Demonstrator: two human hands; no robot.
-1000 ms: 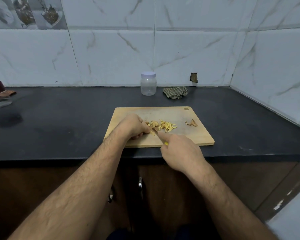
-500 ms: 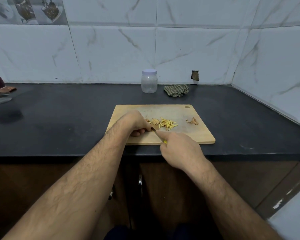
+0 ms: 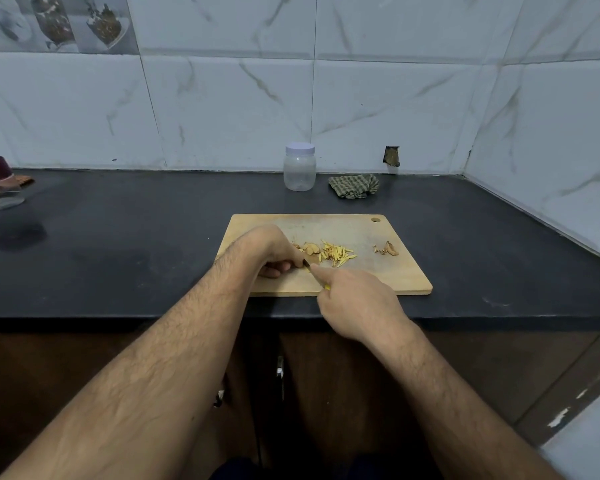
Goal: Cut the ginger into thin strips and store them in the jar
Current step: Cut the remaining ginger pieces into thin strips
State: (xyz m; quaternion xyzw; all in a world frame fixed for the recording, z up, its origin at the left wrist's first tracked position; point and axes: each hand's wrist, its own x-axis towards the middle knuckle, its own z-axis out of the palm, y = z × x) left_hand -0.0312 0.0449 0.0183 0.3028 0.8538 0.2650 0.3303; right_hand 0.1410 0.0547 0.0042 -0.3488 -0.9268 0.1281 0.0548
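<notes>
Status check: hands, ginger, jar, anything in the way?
Left hand curled on the board, right hand gripping knife. Strips piled on board. Jar lidded, empty. Nothing obstructing.

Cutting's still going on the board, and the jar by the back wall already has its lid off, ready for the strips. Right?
Not quite. The head view shows the jar by the back wall with its white lid on. The rest holds: both hands are at the cutting board, right hand gripping the knife beside the ginger strips.
</notes>
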